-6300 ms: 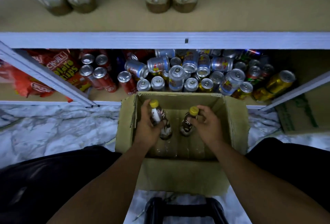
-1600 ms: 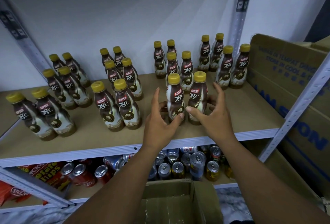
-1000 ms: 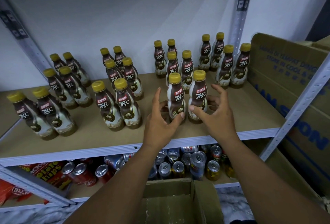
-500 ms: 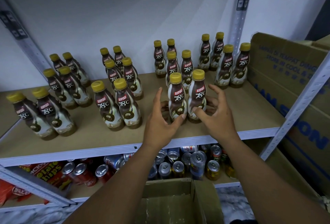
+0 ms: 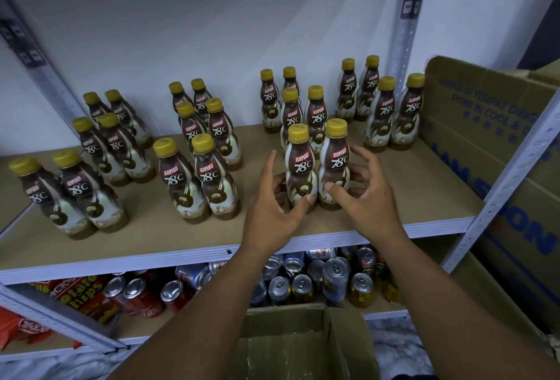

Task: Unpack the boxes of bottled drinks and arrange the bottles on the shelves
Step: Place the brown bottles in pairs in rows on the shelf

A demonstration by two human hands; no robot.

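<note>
Standing upright at the front of the upper shelf (image 5: 181,243): two bottles, side by side and touching. These are the left front bottle (image 5: 301,167) and the right front bottle (image 5: 336,164). Both are waisted plastic, bulged above and below, with a glossy brown-and-cream sleeve and a ribbed mustard-yellow screw cap.

Left hand (image 5: 269,213): thumb tip pressed to the lower bulge of the left front bottle, curled fingers round its far side, index finger raised and free. Light grip.

Right hand (image 5: 369,200): thumb on the lower bulge of the right front bottle, fingers arched round its right side. Light grip also.

The shelf board is matte tan fibreboard with a pale metal front lip. A perforated grey upright (image 5: 404,46) stands at the back right. Other bottles (image 5: 212,179) of the same kind stand in paired rows behind and to the left.

Lower shelf: aluminium cans (image 5: 303,284), some upright and some tipped, and crinkled red snack bags (image 5: 75,291). An open corrugated box (image 5: 303,346) sits below the forearms, and a large printed carton (image 5: 500,143) is at right.
</note>
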